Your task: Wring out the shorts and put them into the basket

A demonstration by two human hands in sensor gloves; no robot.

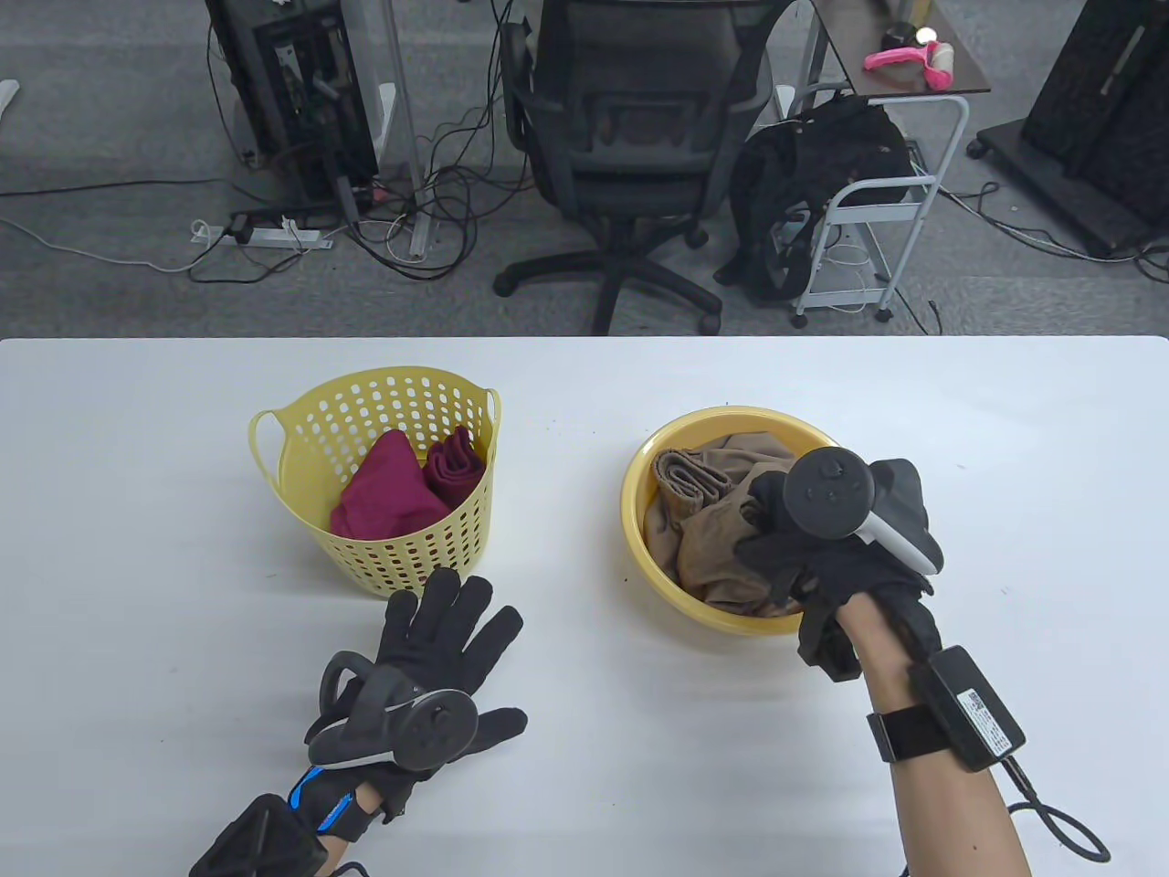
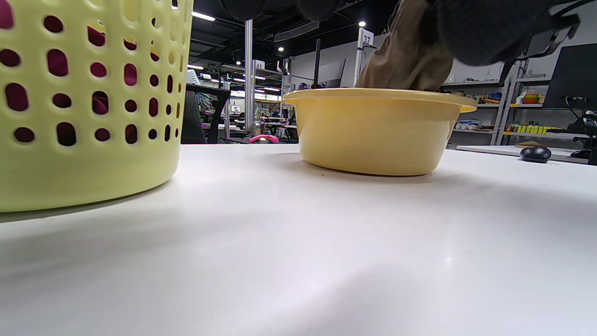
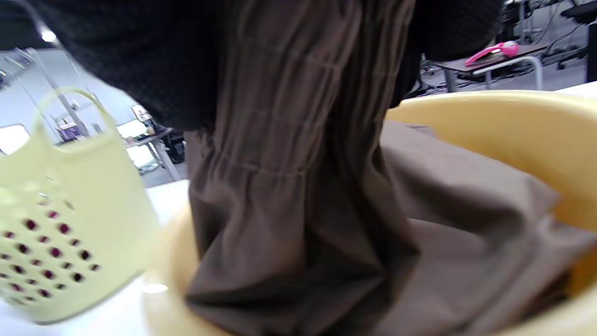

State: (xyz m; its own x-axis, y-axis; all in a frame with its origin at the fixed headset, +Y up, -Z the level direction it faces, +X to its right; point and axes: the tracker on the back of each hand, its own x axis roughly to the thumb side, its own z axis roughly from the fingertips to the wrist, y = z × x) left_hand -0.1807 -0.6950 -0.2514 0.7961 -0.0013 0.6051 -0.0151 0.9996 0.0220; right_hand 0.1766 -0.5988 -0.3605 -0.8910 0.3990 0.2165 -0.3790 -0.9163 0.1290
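Observation:
Brown shorts (image 1: 708, 539) lie bunched in a round yellow bowl (image 1: 639, 539) right of centre. My right hand (image 1: 776, 539) reaches into the bowl and grips the shorts' gathered waistband (image 3: 298, 140), lifting it above the rim (image 2: 401, 56). A perforated yellow basket (image 1: 301, 429) stands to the left with maroon clothes (image 1: 402, 484) inside. My left hand (image 1: 447, 630) rests flat on the table just in front of the basket, fingers spread, holding nothing.
The white table (image 1: 584, 776) spans the view. Beyond its far edge stand an office chair (image 1: 630, 164), a computer tower (image 1: 292, 91), floor cables and a cart with a black bag (image 1: 813, 192).

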